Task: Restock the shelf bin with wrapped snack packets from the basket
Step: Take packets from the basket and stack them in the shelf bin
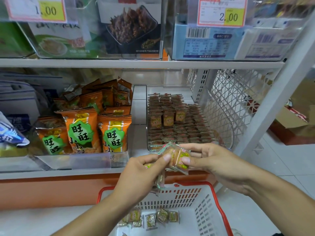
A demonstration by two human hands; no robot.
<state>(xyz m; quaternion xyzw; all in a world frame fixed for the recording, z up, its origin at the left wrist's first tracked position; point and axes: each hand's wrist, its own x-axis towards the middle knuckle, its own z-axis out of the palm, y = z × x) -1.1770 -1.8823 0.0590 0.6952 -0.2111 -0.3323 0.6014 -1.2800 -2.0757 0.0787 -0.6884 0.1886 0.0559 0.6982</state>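
Observation:
Both hands hold small clear-wrapped snack packets just in front of the clear shelf bin. My left hand grips a few packets, some hanging below its fingers. My right hand pinches the packet at its right side with thumb and fingers. The bin holds rows of the same brown packets, standing on edge. Below, the white basket with a red rim holds several loose packets on its floor.
Orange snack bags fill the bin to the left. A white shelf board runs overhead with price-tagged boxes above. A white lattice panel and shelf post stand to the right. Cardboard boxes lie on the floor beyond.

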